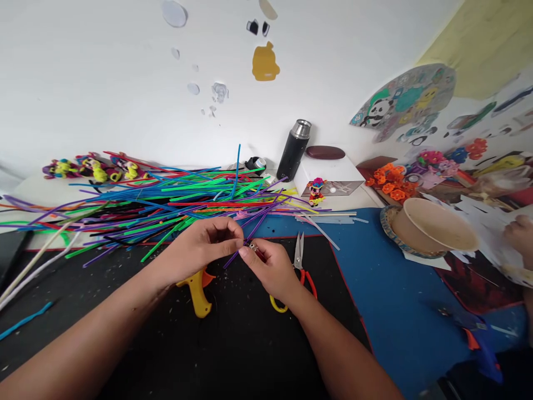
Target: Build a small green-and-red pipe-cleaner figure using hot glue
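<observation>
My left hand (204, 244) and my right hand (272, 269) meet above the black mat, thumbs and fingers pinched. Between the right thumb and fingers is a small dark red piece (259, 253) with a pale, shiny bit at its top; its kind is too small to tell. The left fingertips close close to that piece, and whatever they hold is hidden. Purple pipe cleaners (258, 221) run just behind the fingertips. Below my left hand lies a yellow glue gun (199, 297), partly covered. Scissors (298, 253) with red and yellow handles lie beside my right wrist.
A heap of coloured pipe cleaners (166, 194) spans the back. Behind stand a black thermos (293, 153), a white box (333, 172) and a small pipe-cleaner figure (316, 191). Rightward are a bowl (441, 225), a blue glue gun (478, 339) and another person's hand (520, 239).
</observation>
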The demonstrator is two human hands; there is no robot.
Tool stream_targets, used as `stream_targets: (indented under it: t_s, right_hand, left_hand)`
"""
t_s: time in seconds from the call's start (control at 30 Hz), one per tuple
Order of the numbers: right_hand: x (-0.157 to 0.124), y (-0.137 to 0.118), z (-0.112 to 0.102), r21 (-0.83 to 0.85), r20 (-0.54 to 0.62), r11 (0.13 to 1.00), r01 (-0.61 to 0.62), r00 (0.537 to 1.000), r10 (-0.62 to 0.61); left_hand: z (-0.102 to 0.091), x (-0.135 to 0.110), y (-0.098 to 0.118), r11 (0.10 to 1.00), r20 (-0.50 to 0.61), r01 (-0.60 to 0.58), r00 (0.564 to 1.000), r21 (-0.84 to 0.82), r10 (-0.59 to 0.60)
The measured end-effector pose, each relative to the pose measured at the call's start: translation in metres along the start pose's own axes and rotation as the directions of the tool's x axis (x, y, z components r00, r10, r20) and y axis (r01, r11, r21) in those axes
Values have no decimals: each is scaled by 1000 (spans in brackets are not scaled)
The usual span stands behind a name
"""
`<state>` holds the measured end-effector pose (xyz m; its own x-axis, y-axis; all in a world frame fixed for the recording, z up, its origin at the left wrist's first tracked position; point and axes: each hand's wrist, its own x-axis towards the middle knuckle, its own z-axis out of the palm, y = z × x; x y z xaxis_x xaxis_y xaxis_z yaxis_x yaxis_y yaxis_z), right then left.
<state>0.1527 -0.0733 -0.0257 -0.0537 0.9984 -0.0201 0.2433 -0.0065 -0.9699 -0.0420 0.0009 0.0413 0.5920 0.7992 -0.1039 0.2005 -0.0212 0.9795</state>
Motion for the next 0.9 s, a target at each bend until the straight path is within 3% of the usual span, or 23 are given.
stream_targets:
  t_s: [0.3, 0.9]
  right_hand:
    - [-1, -4, 2, -163, -66, 986, 30, 997, -41]
    - [-2, -3, 12, -195, -106, 977, 82, 989, -104]
  left_hand:
    - [2, -1, 2, 1000, 84, 14, 996, 21, -15]
    - [2, 0, -2, 997, 126, 36, 991, 69, -45]
